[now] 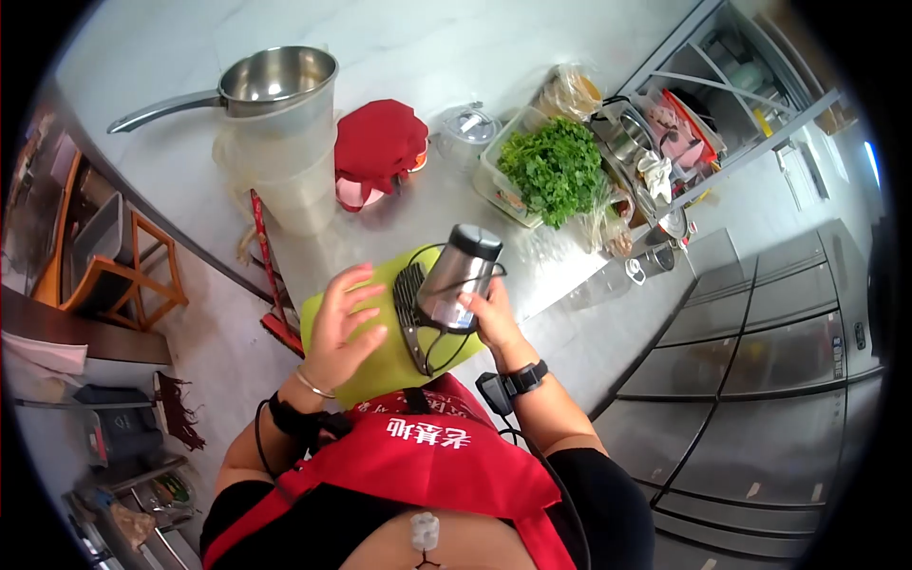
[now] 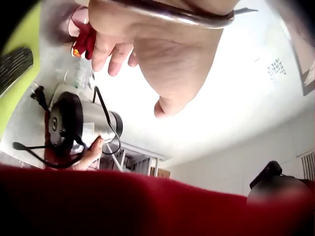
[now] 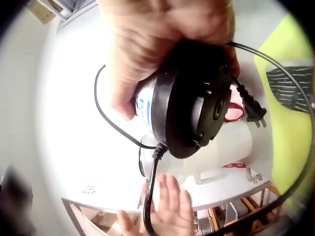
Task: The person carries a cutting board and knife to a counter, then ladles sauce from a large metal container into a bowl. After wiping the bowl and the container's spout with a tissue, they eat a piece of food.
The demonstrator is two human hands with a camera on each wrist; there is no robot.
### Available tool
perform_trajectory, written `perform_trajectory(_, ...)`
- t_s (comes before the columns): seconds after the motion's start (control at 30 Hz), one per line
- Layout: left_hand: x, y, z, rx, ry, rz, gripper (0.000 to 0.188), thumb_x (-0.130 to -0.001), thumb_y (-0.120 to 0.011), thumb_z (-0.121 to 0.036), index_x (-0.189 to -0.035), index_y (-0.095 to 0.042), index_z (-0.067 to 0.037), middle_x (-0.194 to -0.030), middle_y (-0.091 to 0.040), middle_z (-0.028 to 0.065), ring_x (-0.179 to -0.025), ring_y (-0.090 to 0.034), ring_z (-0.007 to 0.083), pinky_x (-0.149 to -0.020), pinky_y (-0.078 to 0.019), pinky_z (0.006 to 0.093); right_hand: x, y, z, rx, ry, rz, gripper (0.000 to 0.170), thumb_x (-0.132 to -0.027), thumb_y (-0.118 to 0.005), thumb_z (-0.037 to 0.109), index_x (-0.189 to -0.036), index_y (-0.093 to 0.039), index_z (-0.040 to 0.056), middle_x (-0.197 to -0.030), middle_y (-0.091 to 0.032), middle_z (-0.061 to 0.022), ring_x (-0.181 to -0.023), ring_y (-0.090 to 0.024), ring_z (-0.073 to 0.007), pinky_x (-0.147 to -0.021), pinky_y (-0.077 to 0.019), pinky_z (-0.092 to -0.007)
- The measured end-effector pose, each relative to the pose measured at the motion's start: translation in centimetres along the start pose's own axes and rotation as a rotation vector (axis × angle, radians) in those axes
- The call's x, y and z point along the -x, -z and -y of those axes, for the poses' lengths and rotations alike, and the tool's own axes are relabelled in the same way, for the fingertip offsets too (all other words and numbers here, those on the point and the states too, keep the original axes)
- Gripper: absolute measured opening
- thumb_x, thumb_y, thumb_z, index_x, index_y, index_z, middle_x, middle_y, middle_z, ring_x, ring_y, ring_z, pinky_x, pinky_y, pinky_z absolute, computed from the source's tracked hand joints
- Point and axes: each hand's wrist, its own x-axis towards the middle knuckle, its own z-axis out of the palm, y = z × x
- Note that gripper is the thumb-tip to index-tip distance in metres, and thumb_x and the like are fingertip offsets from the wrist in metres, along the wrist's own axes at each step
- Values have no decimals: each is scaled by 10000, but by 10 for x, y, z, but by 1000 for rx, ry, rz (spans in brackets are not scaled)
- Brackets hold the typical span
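My right hand (image 1: pixel 500 321) grips a small electric grinder (image 1: pixel 450 283) with a steel body, black lid and black base. It is held tilted over the green cutting board (image 1: pixel 369 366), and its black cord hangs in loops around it. In the right wrist view the underside of the base faces the camera, and the two-pin plug (image 3: pixel 254 109) dangles beside it. A knife (image 1: pixel 410 318) with a dark ridged blade lies on the board, partly hidden by the grinder. To the left, my left hand (image 1: pixel 344 328) is held up over the board with fingers spread, holding nothing.
A steel pan (image 1: pixel 277 81) sits on tall plastic containers (image 1: pixel 285 176) at the back left. Beside them are a red cloth-covered item (image 1: pixel 380 142), a clear jar (image 1: pixel 467 125) and a tub (image 1: pixel 494 180) of leafy greens (image 1: pixel 553 166). A shelf rack (image 1: pixel 750 142) stands at right.
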Motion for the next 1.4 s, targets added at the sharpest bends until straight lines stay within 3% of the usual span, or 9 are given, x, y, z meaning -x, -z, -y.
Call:
perform_trajectory(0.13,10,19,25,16,135,-280,442,-825,-539,27,-1239,-389,-19,-1191,-447,62,-1033,-508,159,-884,-439,284,-55,9,22,-150,143,-184,477,-763,-667,87,-1174,-428,48,-1017,-562,-55,-906,-560,-160,-807,-474,-309)
perform_trajectory(0.23,26,9,55,0,218,-500,280,-859,-514,-48,-1133,-457,-42,-1063,-495,41,-902,-524,134,-801,-440,264,-124,40,46,-254,238,-199,417,-795,-630,73,-1164,-435,59,-993,-556,-40,-870,-553,-140,-781,-472,-293)
perform_trajectory(0.3,36,1,69,38,269,-606,250,-854,-523,-22,-1098,-469,-39,-1034,-501,31,-880,-526,123,-784,-446,260,-163,54,55,-231,302,-218,405,-807,-614,158,-1163,-441,72,-1030,-538,-31,-921,-539,-158,-816,-460,-317)
perform_trajectory(0.43,40,-34,80,201,409,-884,142,-867,-526,-25,-1003,-500,-56,-969,-519,15,-807,-520,95,-727,-441,238,-231,65,103,-257,560,-234,456,-841,-611,151,-1234,-405,46,-1121,-530,-64,-994,-533,-175,-851,-452,-332)
perform_trajectory(0.53,40,-52,88,210,442,-956,116,-871,-523,-30,-979,-508,-71,-932,-528,9,-773,-516,89,-709,-447,236,-281,74,140,-221,725,-357,466,-827,-645,129,-1206,-394,29,-1122,-523,-89,-986,-537,-183,-844,-466,-325)
perform_trajectory(0.63,40,-65,98,175,402,-989,90,-872,-528,-39,-952,-517,-79,-894,-537,-2,-760,-516,85,-682,-451,229,-335,90,165,-273,727,-388,684,-785,-691,60,-1301,-249,-8,-1204,-457,-168,-1065,-505,-230,-913,-455,-340)
perform_trajectory(0.8,42,-76,106,162,401,-1087,73,-873,-531,-47,-928,-515,-91,-864,-539,-6,-722,-508,74,-657,-447,219,-423,119,150,200,781,-647,863,-618,-838,209,-1259,-314,-34,-1206,-456,-199,-1086,-503,-285,-934,-431,-369)
perform_trajectory(0.97,47,-73,107,108,411,-1154,66,-872,-546,-64,-917,-517,-103,-854,-542,-7,-698,-507,71,-644,-442,214,-456,125,102,511,656,-622,977,-551,-852,362,-1263,-323,-50,-1209,-454,-208,-1101,-486,-331,-967,-383,-395)
perform_trajectory(1.4,48,-77,127,152,420,-1208,69,-860,-557,-31,-898,-512,-66,-766,-524,-9,-619,-477,72,-545,-385,206,-471,135,64,708,501,-556,869,-525,-857,345,-1158,-388,-21,-1150,-477,-202,-1069,-498,-331,-927,-401,-393)
